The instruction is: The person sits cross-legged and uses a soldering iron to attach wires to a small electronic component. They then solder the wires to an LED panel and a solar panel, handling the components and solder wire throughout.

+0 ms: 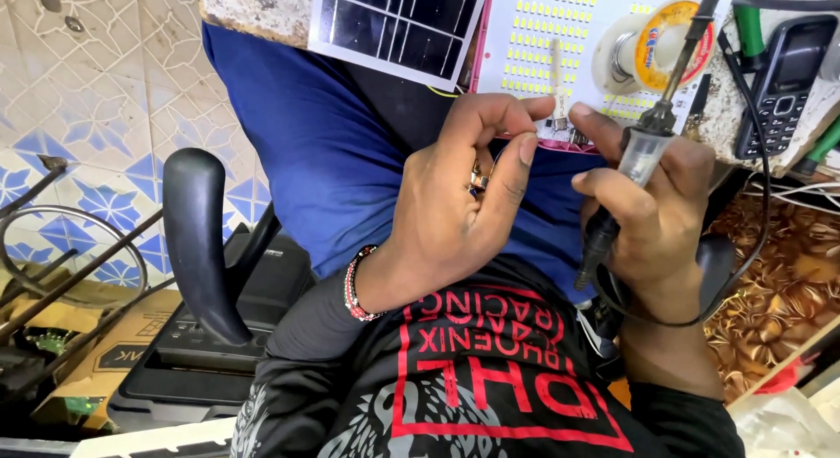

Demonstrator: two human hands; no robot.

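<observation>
My left hand [455,204], a beaded bracelet on its wrist, is curled with thumb and forefinger pinched together at the near edge of a white LED board [547,38]. A small metallic part [478,175] shows inside its fingers. My right hand [661,204] grips a soldering iron [643,152] by its clear and black handle. The iron's tip points away over a solder spool [656,42] lying on the board, and its black cord loops down past my wrist. Both hands hover over my blue-clad lap.
A dark solar panel [394,25] lies left of the LED board on the worn worktop. A black keypad phone [787,82] and green-handled tools sit at the right. A black chair armrest [197,248], a black device and cardboard box [105,353] stand on the tiled floor at left.
</observation>
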